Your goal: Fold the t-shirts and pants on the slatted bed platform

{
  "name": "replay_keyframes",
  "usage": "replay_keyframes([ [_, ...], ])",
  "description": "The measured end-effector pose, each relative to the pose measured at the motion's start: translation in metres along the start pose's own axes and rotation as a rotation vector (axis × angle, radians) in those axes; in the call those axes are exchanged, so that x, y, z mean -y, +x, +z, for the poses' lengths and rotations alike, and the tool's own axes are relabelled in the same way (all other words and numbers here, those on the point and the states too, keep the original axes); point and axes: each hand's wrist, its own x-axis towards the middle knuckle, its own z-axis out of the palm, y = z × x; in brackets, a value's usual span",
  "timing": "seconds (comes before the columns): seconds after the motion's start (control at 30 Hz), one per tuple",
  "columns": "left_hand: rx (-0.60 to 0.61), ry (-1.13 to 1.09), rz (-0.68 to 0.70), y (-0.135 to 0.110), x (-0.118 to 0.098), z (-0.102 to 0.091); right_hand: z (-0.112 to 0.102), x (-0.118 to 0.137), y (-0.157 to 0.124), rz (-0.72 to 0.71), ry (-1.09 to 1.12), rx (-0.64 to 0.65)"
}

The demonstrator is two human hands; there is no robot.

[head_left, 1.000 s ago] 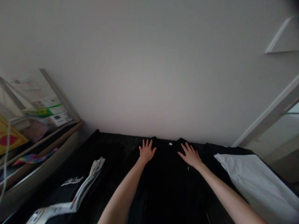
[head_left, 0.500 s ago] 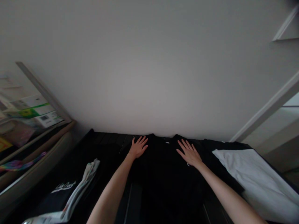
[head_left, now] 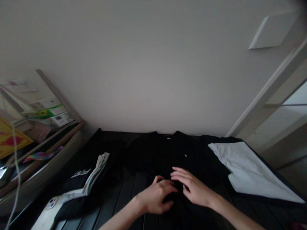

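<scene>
A black T-shirt [head_left: 165,150] with a small white mark on its chest lies spread flat on a black slatted surface [head_left: 124,191], its collar toward the wall. Over the lower part of the shirt is my left hand [head_left: 158,195], fingers loosely bent and thumb apart. My right hand [head_left: 193,187] is close beside it, fingers stretched leftward across the same cloth. Neither hand visibly grips anything, though the dark fabric hides where the fingertips touch.
Folded dark clothes with white lettering [head_left: 81,172] and a pale phone [head_left: 45,210] lie at the left. White cloth [head_left: 251,169] is spread at the right. A wall [head_left: 153,80] stands behind; a bin-like holder with boxes [head_left: 61,118] and a cable [head_left: 16,166] flank the left.
Both hands have drawn back from near the shirt's shoulders to its lower part and come closer together. The view has shifted, so the phone now shows.
</scene>
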Motion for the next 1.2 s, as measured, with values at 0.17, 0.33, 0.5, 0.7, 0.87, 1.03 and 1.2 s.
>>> replay_keyframes([
  [0.17, 0.059, -0.026, -0.165, -0.024, -0.033, 0.027, 0.018, 0.049, -0.045, 0.033, -0.022, 0.156],
  [0.33, 0.003, 0.05, -0.162, -0.068, -0.026, -0.003, -0.013, 0.027, -0.077, 0.065, -0.006, -0.097],
  [0.5, -0.194, 0.24, -0.406, -0.142, 0.008, -0.036, -0.058, -0.041, -0.135, 0.277, -0.032, -0.265],
  [0.7, -0.33, 0.443, -0.556, -0.155, -0.004, -0.02, -0.027, -0.027, -0.16, 0.377, -0.232, -0.295],
  [0.87, -0.143, 0.274, -0.444, -0.131, -0.052, 0.028, 0.033, 0.053, -0.158, 0.198, -0.064, 0.181],
  [1.03, 0.0, 0.292, -0.5, -0.144, -0.046, 0.056, 0.077, 0.051, -0.168, 0.2, -0.329, 0.143],
  [1.2, -0.054, 0.386, -0.459, -0.161, -0.035, 0.043, 0.063, 0.028, -0.163, 0.264, -0.357, 0.109],
])
